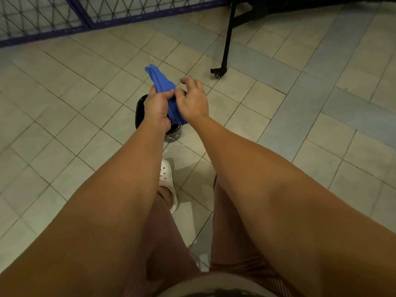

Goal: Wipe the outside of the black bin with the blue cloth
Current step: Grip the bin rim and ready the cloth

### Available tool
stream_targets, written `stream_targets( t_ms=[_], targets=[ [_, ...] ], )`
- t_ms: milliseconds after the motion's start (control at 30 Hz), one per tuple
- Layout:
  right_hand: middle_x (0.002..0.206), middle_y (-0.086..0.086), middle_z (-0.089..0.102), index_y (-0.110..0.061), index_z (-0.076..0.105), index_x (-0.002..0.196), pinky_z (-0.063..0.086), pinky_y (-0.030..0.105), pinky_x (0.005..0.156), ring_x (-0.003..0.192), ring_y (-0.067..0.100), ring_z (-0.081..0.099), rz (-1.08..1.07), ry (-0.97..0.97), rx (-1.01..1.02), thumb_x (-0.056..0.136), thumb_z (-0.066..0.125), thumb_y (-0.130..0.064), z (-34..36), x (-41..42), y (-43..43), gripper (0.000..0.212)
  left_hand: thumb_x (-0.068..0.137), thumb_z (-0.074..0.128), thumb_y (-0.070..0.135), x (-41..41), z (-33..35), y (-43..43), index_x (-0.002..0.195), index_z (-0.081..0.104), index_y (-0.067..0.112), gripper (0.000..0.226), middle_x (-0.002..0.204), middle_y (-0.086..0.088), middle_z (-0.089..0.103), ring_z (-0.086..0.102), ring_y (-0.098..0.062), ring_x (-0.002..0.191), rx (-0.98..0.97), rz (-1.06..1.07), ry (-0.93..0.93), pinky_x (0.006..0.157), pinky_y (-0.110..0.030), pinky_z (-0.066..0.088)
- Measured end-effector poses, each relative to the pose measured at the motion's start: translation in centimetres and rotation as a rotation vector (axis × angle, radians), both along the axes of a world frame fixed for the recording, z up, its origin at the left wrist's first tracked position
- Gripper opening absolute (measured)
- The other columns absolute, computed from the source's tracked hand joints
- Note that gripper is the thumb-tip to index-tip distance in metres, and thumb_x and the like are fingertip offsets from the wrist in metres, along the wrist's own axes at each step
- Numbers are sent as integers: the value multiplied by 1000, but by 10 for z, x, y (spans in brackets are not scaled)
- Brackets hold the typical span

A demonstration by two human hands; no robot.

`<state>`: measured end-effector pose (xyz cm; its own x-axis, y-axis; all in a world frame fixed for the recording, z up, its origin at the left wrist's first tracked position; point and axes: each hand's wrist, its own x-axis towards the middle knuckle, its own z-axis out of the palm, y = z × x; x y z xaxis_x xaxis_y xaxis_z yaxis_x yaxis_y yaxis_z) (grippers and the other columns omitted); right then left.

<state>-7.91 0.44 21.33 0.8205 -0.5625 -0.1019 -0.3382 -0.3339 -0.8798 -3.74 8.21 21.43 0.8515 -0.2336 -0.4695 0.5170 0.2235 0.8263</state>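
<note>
The blue cloth (165, 91) is bunched lengthwise and held up over the black bin (140, 110), which stands on the tiled floor and is mostly hidden behind my hands. My left hand (157, 108) grips the middle of the cloth with curled fingers. My right hand (192, 101) is against the cloth's right side, its thumb side on the fabric and its fingers loosely spread above. One end of the cloth sticks up and away from me, the other hangs down between my wrists.
A black metal leg with a castor (218, 72) stands on the floor to the right, under dark furniture. A blue-framed mesh fence (85, 18) runs along the back. My foot in a white clog (168, 181) is just behind the bin.
</note>
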Motion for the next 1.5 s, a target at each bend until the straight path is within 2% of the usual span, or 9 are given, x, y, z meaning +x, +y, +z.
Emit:
stream_targets(
  t_ms=[300, 433, 533, 767, 900, 1067, 1167, 1267, 1500],
  targets=[
    [124, -3, 58, -40, 40, 131, 46, 49, 93, 111, 22, 55, -48, 87, 253, 72, 21, -83, -58, 44, 9, 76, 90, 45, 15, 20, -27, -15, 106, 70, 11, 30, 96, -9, 73, 71, -27, 95, 21, -100, 73, 84, -38, 58],
    [122, -3, 59, -40, 35, 135, 46, 46, 95, 110, 20, 58, -92, 43, 419, 74, 42, -75, -54, 44, 3, 71, 91, 42, 23, 27, -36, -23, 114, 71, 3, 43, 111, -16, 72, 70, -30, 106, 7, -79, 139, 93, -39, 57],
    [113, -3, 63, -32, 36, 137, 50, 44, 92, 101, 19, 61, -107, 23, 491, 85, 54, -54, -68, 50, -7, 60, 94, 36, 25, 34, -46, -27, 110, 68, 0, 43, 97, -12, 70, 70, -26, 92, -38, -112, 150, 77, -32, 58],
    [96, 8, 65, -20, 44, 130, 51, 47, 86, 90, 26, 62, -226, 72, 552, 94, 44, -29, -100, 72, -16, 37, 100, 35, 26, 49, -81, -35, 93, 72, -2, 47, 94, -14, 75, 72, -24, 84, 7, -20, 180, 74, -30, 57],
    [87, 8, 62, -12, 51, 113, 51, 49, 84, 86, 28, 62, -304, 85, 609, 96, 42, -24, -117, 82, -22, 23, 88, 54, 2, 65, -109, -40, 70, 65, 2, 21, 67, -11, 66, 64, -22, 61, 222, 70, 127, 59, -29, 53],
    [78, 6, 56, -10, 53, 111, 50, 43, 76, 74, 23, 56, -318, 98, 583, 96, 41, -22, -135, 97, -32, 23, 76, 53, 5, 84, -156, -36, 46, 54, 22, 34, 54, 2, 48, 49, -17, 57, 736, -38, -29, 59, -31, 42],
    [101, 18, 58, -14, 56, 109, 52, 50, 81, 84, 30, 60, -323, 155, 503, 93, 42, -29, -147, 105, -37, 26, 84, 62, 11, 85, -176, -41, 79, 65, 19, 10, 80, -5, 63, 61, -26, 83, 862, -100, -42, 80, -37, 55],
    [109, 20, 57, -15, 57, 109, 51, 53, 82, 90, 34, 61, -319, 190, 469, 92, 42, -30, -160, 106, -42, 27, 92, 61, 19, 84, -183, -49, 132, 55, 3, 43, 127, -15, 62, 60, -31, 118, 973, -225, -30, 95, -32, 49],
    [106, 16, 59, -15, 53, 118, 50, 54, 82, 93, 35, 59, -313, 216, 408, 92, 40, -30, -178, 105, -51, 32, 98, 57, 26, 83, -201, -59, 148, 36, 1, 60, 145, -19, 49, 48, -35, 131, 1073, -427, -7, 101, -37, 42]
  ],
)
